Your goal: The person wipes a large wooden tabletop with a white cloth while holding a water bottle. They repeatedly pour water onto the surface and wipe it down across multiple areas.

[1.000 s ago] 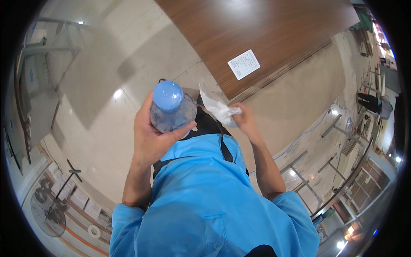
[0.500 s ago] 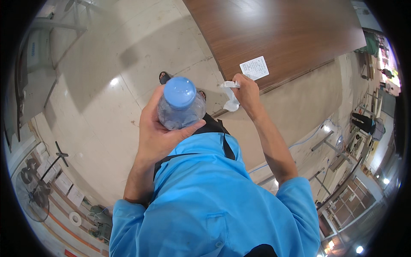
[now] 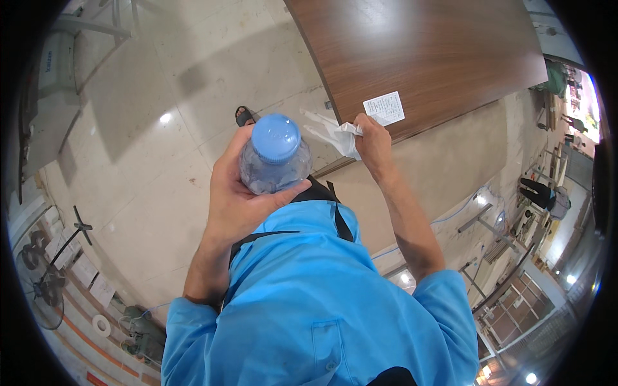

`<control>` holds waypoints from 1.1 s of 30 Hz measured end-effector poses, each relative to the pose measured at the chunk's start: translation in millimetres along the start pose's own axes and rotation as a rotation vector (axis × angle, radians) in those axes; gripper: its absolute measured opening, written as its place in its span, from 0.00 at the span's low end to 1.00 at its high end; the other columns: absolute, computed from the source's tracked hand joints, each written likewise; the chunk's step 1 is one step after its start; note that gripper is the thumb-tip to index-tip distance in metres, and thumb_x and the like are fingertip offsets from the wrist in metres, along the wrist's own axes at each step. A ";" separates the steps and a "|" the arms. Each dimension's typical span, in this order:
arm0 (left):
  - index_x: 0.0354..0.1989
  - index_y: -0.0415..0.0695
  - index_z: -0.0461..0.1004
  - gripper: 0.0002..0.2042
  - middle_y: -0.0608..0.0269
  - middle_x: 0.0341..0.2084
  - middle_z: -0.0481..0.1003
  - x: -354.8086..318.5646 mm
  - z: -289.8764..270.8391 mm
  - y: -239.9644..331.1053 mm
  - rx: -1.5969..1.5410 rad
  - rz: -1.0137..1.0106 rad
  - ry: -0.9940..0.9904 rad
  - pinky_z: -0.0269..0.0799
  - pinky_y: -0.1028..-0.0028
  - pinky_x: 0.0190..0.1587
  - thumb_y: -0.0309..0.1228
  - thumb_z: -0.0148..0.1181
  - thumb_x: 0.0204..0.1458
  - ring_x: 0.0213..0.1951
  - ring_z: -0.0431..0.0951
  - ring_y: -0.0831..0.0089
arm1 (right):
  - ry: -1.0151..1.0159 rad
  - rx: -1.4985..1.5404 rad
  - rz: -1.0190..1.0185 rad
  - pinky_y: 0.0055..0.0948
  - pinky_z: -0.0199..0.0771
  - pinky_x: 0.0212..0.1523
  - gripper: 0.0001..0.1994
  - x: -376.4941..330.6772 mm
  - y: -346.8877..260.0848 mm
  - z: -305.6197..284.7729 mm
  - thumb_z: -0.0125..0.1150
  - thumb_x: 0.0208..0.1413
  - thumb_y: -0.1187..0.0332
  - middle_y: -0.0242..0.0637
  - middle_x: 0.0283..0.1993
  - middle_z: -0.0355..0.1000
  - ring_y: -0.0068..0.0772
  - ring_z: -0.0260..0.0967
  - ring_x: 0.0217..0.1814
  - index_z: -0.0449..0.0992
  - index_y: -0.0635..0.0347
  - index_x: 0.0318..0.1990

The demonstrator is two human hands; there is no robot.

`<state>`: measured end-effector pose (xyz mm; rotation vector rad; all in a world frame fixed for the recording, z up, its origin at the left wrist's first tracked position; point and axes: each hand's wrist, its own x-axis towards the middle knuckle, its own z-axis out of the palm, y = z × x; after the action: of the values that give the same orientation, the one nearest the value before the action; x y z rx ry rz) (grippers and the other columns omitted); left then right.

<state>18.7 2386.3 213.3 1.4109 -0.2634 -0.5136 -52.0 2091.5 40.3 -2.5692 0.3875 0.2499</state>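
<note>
In front of my body, my left hand (image 3: pixel 233 190) is wrapped round a clear plastic bottle (image 3: pixel 278 172) with a wide blue cap (image 3: pixel 276 136) on its top. The cap points up toward me, and the bottle's base is hidden beneath it. To the right, my right hand (image 3: pixel 374 143) pinches a crumpled white tissue or thin cloth (image 3: pixel 341 139). Its loose part spreads out to the left, over the floor near the corner of the table. A white printed card (image 3: pixel 384 108) lies on the brown table just beyond that hand, its lower edge close to my knuckles.
The brown wooden table (image 3: pixel 425 51) fills the far right, its near corner by my right hand. A fan (image 3: pixel 45 280) stands at the lower left. Metal frames and pipes (image 3: pixel 479 222) lie at the right, where another person (image 3: pixel 544 194) stands farther off.
The white tissue has swung out to the left and spread, where before it hung down below my right hand. The bottle stays in my left hand, almost unmoved.
</note>
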 end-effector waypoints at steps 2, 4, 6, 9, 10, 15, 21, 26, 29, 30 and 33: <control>0.56 0.39 0.71 0.32 0.62 0.46 0.78 0.0 -1.3 -1.7 0.055 -0.004 -0.009 0.75 0.70 0.58 0.20 0.80 0.41 0.51 0.78 0.73 | 0.202 -0.035 -0.060 0.51 0.75 0.40 0.06 -1.1 -1.3 0.4 0.61 0.53 0.77 0.45 0.37 0.77 0.58 0.76 0.42 0.72 0.57 0.37; 0.58 0.38 0.71 0.33 0.61 0.48 0.78 -2.1 -2.1 -3.3 0.069 -0.017 -0.012 0.75 0.69 0.58 0.20 0.79 0.41 0.52 0.78 0.72 | 0.219 -0.033 -0.080 0.50 0.76 0.41 0.07 -2.1 -3.3 0.8 0.59 0.53 0.77 0.44 0.37 0.77 0.57 0.76 0.43 0.73 0.55 0.38; 0.60 0.38 0.70 0.34 0.61 0.50 0.77 -4.5 -2.5 -5.7 0.049 -0.032 0.028 0.75 0.68 0.58 0.20 0.79 0.42 0.53 0.78 0.71 | 0.227 -0.008 -0.102 0.49 0.77 0.42 0.08 -2.4 -5.4 2.0 0.58 0.53 0.78 0.44 0.38 0.77 0.55 0.77 0.44 0.74 0.54 0.39; 0.63 0.37 0.69 0.36 0.58 0.54 0.76 -10.8 -1.0 -9.3 -0.043 -0.064 0.089 0.75 0.67 0.59 0.18 0.78 0.41 0.55 0.78 0.70 | 0.022 0.046 0.083 0.40 0.77 0.50 0.19 -1.2 -6.4 6.4 0.58 0.46 0.82 0.42 0.46 0.80 0.49 0.78 0.51 0.80 0.51 0.45; 0.64 0.37 0.68 0.37 0.58 0.55 0.75 -9.7 -2.1 -10.4 -0.059 -0.059 0.072 0.75 0.66 0.59 0.18 0.78 0.41 0.56 0.77 0.69 | 0.060 0.006 0.073 0.41 0.77 0.52 0.19 0.0 -5.9 7.9 0.59 0.45 0.81 0.43 0.48 0.80 0.48 0.77 0.54 0.80 0.52 0.47; 0.61 0.38 0.68 0.33 0.56 0.51 0.75 -1.1 -3.3 -4.6 -0.031 -0.029 0.055 0.73 0.67 0.58 0.17 0.74 0.43 0.54 0.77 0.67 | 0.067 0.049 -0.016 0.49 0.78 0.46 0.13 3.2 -7.2 6.1 0.58 0.50 0.77 0.48 0.44 0.77 0.56 0.77 0.48 0.73 0.61 0.45; 0.58 0.39 0.69 0.30 0.58 0.47 0.75 -1.3 -5.8 9.5 0.004 -0.025 0.019 0.72 0.70 0.56 0.20 0.74 0.44 0.49 0.76 0.71 | 0.141 0.049 -0.048 0.49 0.78 0.42 0.08 -2.0 -15.2 -1.5 0.58 0.54 0.75 0.48 0.39 0.75 0.57 0.77 0.44 0.70 0.62 0.42; 0.57 0.38 0.70 0.29 0.58 0.47 0.75 -0.6 -2.6 14.7 0.004 -0.008 0.024 0.73 0.70 0.55 0.19 0.73 0.44 0.48 0.77 0.71 | 0.038 -0.022 -0.088 0.50 0.78 0.42 0.06 -0.6 -14.8 -3.4 0.54 0.59 0.73 0.50 0.38 0.76 0.57 0.78 0.43 0.71 0.62 0.42; 0.58 0.38 0.70 0.30 0.58 0.48 0.76 0.2 -0.2 12.8 0.038 -0.016 0.031 0.73 0.70 0.55 0.19 0.73 0.44 0.48 0.78 0.70 | 0.114 -0.015 -0.047 0.50 0.78 0.43 0.05 2.2 -11.4 -2.2 0.53 0.59 0.72 0.50 0.39 0.76 0.57 0.78 0.43 0.71 0.59 0.41; 0.59 0.38 0.70 0.30 0.57 0.49 0.76 -1.1 0.1 11.5 0.025 -0.012 0.034 0.74 0.70 0.55 0.18 0.73 0.44 0.49 0.78 0.69 | 0.186 0.044 -0.091 0.50 0.78 0.43 0.04 2.8 -10.6 -1.5 0.53 0.60 0.71 0.50 0.40 0.76 0.56 0.78 0.44 0.72 0.57 0.41; 0.61 0.38 0.69 0.33 0.56 0.51 0.77 -4.6 1.6 4.0 -0.014 -0.035 0.068 0.75 0.68 0.57 0.16 0.74 0.43 0.53 0.78 0.67 | -0.082 -0.039 0.023 0.46 0.78 0.46 0.05 4.8 -8.2 -0.5 0.51 0.61 0.71 0.48 0.40 0.77 0.52 0.79 0.45 0.73 0.55 0.40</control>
<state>14.7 2387.4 218.0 1.4185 -0.1808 -0.4942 -44.8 2096.9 43.4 -2.5844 0.3857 0.3736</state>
